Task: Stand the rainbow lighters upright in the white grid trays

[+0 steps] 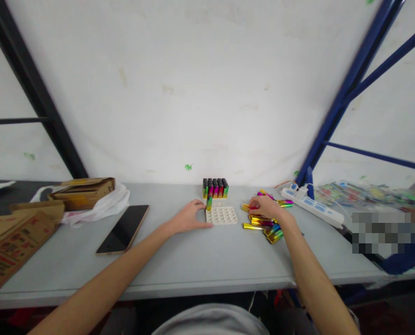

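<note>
A white tray (pixel 221 216) with rows of holes lies flat on the table. My left hand (pixel 189 217) spans its left end, thumb at the near corner and fingers at the far one. One shiny green-yellow lighter (pixel 209 204) stands upright in the tray's far left corner, beside those fingers. To the right, my right hand (pixel 265 207) is closed at a loose pile of shiny lighters (pixel 259 222), with a gold lighter (pixel 245 207) poking out from its fingertips. Behind the tray, a block of upright lighters (pixel 215 188) with black tops stands in rows.
A phone (pixel 123 229) lies left of my left arm. Cardboard boxes (pixel 85 193) and a white plastic bag (pixel 118 199) occupy the left side. At right there is a power strip (pixel 313 206), a blue metal frame (pixel 343 93) and a neighbouring table with plastic-wrapped items (pixel 364 195).
</note>
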Available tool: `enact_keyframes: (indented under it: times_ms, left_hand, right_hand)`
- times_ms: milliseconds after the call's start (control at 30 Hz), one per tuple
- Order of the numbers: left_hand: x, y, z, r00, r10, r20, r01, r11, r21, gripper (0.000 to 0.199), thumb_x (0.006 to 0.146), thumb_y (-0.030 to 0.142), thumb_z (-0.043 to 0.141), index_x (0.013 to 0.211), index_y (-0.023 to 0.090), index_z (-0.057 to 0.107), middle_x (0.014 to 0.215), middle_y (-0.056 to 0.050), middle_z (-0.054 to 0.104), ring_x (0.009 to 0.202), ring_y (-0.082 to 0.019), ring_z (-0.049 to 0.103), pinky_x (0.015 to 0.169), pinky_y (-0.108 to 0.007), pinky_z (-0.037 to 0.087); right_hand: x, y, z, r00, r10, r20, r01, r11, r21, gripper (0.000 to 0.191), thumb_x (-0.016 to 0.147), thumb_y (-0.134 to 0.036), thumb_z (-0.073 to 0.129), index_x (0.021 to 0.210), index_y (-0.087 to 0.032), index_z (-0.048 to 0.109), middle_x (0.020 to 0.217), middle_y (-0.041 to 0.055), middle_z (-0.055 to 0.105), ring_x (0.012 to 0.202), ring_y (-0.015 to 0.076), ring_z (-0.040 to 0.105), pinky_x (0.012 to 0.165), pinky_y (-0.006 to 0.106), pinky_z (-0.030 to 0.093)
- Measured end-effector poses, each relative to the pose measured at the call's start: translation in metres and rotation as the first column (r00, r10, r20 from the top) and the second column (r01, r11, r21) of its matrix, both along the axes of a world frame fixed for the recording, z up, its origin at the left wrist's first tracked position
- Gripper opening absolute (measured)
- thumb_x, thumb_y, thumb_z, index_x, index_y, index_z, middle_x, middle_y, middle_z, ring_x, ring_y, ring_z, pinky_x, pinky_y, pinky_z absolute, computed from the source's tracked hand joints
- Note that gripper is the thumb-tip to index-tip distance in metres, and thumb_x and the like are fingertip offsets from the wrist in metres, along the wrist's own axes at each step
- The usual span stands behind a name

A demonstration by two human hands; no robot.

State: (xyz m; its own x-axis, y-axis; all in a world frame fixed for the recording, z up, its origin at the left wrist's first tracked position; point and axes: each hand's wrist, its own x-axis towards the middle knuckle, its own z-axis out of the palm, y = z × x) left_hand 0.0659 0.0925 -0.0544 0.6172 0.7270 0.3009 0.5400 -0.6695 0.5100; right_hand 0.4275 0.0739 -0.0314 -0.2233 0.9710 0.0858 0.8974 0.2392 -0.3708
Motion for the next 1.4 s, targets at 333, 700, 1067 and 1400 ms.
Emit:
enact_keyframes:
  times_ms: [333, 700, 1067, 1400]
  left_hand:
    - [-0.004, 0.003, 0.002, 1.000, 0.010, 0.003, -0.010, 1.000, -0.004, 0.065, 0.068, 0.066, 0.081, 0.114, 0.021, 0.073, 0.119, -0.009, 0.066, 0.114, -0.030, 0.064, 0.110, -0.044, 0.047]
    - [-0.003, 0.006, -0.008, 1.000, 0.013, 0.007, -0.013, 0.999, 0.052, 0.069, 0.069, 0.068, 0.080, 0.118, 0.019, 0.071, 0.123, -0.011, 0.065, 0.118, -0.031, 0.063, 0.110, -0.041, 0.047]
    - [0.001, 0.005, -0.008, 1.000, 0.017, -0.022, -0.015, 0.998, 0.064, 0.071, 0.070, 0.066, 0.080, 0.120, 0.016, 0.070, 0.121, -0.013, 0.065, 0.116, -0.032, 0.062, 0.109, -0.042, 0.047]
    - [0.004, 0.003, -0.010, 1.000, 0.016, -0.004, -0.016, 0.997, 0.071, 0.066, 0.071, 0.061, 0.082, 0.120, 0.019, 0.070, 0.123, -0.011, 0.065, 0.119, -0.031, 0.061, 0.112, -0.044, 0.045]
  right_hand:
    - [-0.004, -0.008, 0.010, 0.999, 0.024, 0.029, -0.027, 0.994, 0.107, 0.031, 0.096, -0.039, 0.054, 0.089, -0.020, 0.077, 0.090, 0.0096, 0.078, 0.077, 0.0219, 0.067, 0.071, 0.029, 0.044]
    - [-0.071, -0.008, 0.009, 0.877, 0.053, -0.478, 0.109, 0.946, 0.306, 0.052, 0.090, -0.063, 0.056, 0.108, -0.017, 0.072, 0.066, -0.0004, 0.063, 0.060, 0.0172, 0.051, 0.060, 0.028, 0.039]
    - [-0.117, -0.013, -0.009, 0.438, 0.104, -0.893, -0.153, 0.987, 0.040, 0.045, 0.091, -0.072, 0.050, 0.090, -0.026, 0.046, 0.066, -0.0043, 0.054, 0.057, 0.0158, 0.053, 0.060, 0.030, 0.049]
    - [-0.124, -0.008, -0.015, 0.689, -0.013, -0.725, 0.210, 0.960, 0.183, 0.050, 0.089, -0.065, 0.051, 0.064, -0.022, 0.043, 0.057, -0.0044, 0.038, 0.058, 0.0133, 0.036, 0.054, 0.027, 0.026]
